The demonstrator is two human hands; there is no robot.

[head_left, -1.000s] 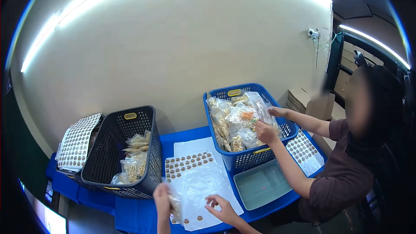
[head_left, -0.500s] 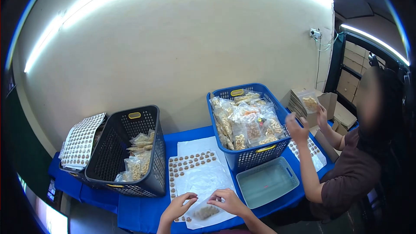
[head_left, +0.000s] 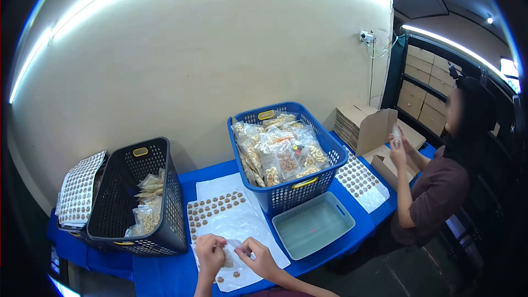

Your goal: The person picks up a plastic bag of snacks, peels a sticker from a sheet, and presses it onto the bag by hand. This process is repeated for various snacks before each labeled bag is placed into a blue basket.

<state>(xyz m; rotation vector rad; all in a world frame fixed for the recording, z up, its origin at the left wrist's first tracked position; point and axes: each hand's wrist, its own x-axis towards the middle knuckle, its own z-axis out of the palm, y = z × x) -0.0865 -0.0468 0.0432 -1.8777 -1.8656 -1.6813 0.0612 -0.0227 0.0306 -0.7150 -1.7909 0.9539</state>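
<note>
My left hand and my right hand are closed in pinches on a small clear plastic bag. The bag hangs between them above a sheet of round brown stickers. Its contents are mostly hidden by my left hand. Part of the sticker sheet is bare white backing, with a few stickers left near its lower edge. To the right of my hands stands a shallow translucent tray with a tiny red piece in it.
A blue basket heaped with snack packets stands behind the tray. At left, a dark basket holds several packets, beside more sticker sheets. A co-worker holds a packet near cardboard boxes at right.
The view has turned right. My fingers have closed at the bag's top, and it has come up off the sheet. The co-worker's hands have come together around a packet near the cardboard box.
</note>
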